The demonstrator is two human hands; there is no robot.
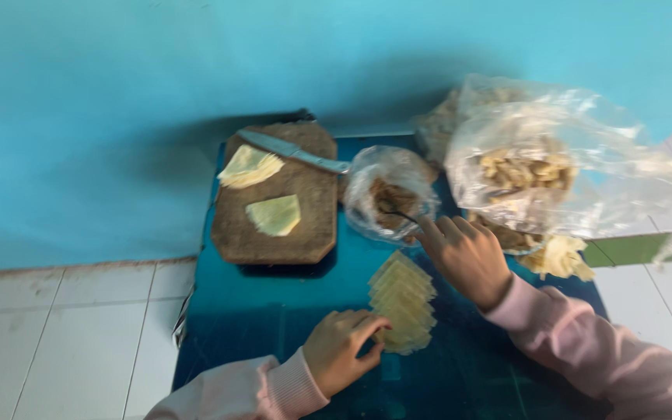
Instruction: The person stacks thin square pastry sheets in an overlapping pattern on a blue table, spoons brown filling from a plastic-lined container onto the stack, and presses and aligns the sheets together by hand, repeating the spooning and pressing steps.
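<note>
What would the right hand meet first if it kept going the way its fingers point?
The right hand points up-left at the small clear plastic bag of brown filling; its fingertips look already at the bag's edge, though depth is unclear.

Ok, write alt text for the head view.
Left hand touches a row of pale dough squares on a blue table; right hand holds a utensil in a bag of filling. A knife lies on a wooden board.
</note>
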